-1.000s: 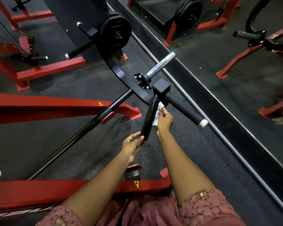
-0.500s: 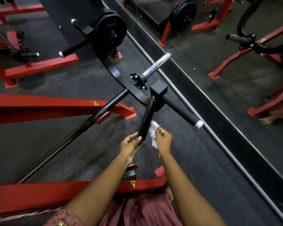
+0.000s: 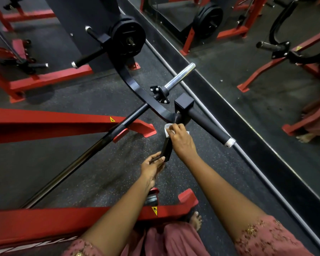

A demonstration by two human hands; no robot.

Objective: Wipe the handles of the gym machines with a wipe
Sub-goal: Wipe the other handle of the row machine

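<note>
**Wiping short handle: wipe now at the joint end**

Since half a second ago the right hand has travelled from the free end of the short handle up to its joint end. It grips the white wipe, which is wrapped round the handle there. Left hand unchanged: thumb and fingers still pinch the handle's free end.

Around the short handle:
- Long handle, white-capped, branches off to its right from the same block.
- Chrome peg beyond it; weight plate farther beyond.
- Slanted bar passes to its left, crossing a red rail.

Black mirror ledge bounds the right side, close to the long handle's cap. Bare floor lies left of the short handle, up to the bar.
</note>
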